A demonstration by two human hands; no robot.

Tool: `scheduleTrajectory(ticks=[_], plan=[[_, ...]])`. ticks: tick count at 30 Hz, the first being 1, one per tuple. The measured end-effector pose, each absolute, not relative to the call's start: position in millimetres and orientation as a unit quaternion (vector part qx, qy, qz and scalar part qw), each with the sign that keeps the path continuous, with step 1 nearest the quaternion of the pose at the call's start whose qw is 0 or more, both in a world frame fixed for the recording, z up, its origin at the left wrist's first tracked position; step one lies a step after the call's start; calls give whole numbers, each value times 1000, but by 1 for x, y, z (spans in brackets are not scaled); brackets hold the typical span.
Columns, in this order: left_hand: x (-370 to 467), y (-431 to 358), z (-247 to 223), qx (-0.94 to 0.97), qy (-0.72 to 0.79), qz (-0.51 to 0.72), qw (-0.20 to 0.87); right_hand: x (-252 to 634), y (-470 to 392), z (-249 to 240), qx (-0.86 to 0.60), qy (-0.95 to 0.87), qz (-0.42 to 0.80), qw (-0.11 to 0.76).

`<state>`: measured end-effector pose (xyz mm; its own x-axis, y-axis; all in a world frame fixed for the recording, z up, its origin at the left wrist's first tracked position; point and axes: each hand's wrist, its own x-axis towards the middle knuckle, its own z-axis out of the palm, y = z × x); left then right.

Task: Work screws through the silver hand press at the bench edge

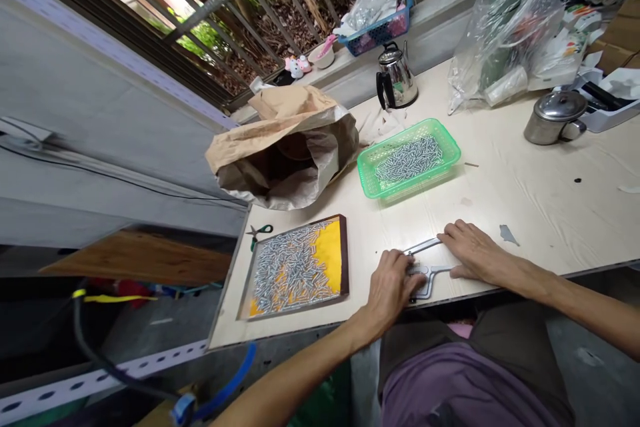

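A grey metal bracket-like frame (424, 271) lies flat at the table's front edge, between my two hands. My left hand (393, 283) is closed on its left end, fingers bent over it and part of it hidden beneath them. At the other end, my right hand (474, 252) grips the frame, fingertips at the upper bar and thumb at the lower arm. Left of my left hand is a shallow tray (344, 257) with a yellow bottom, spread with many small silver screws or pins (290, 270). Beyond the hands, a green plastic basket (373, 180) holds more of these silver pieces.
Green-handled scissors (261, 232) lie by the tray's far left corner. Behind it an open brown paper sack (280, 160) rests on its side. A steel kettle (399, 80), a lidded steel cup (553, 119) and plastic bags (505, 47) stand along the back and right.
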<state>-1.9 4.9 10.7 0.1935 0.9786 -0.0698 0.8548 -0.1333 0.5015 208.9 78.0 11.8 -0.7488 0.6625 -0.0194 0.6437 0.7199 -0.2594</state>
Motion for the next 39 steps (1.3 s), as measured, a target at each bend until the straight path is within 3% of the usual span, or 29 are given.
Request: scheduleTrajectory(ticks=[7, 16, 23, 28, 35, 39], plan=[[26, 46, 0, 864, 458, 56, 201, 217, 74, 16, -365, -922, 127, 19], [38, 47, -5, 860, 473, 58, 181, 221, 69, -1, -356, -924, 103, 93], [41, 46, -12, 851, 493, 92, 155, 220, 83, 8, -364, -927, 83, 46], [46, 13, -20, 852, 479, 174, 120, 230, 106, 9, -354, -923, 148, 16], [54, 5, -17, 868, 458, 121, 148, 217, 132, 16, -410, -908, 86, 22], [60, 5, -22, 865, 455, 148, 153, 179, 113, 33, -303, -947, 98, 45]])
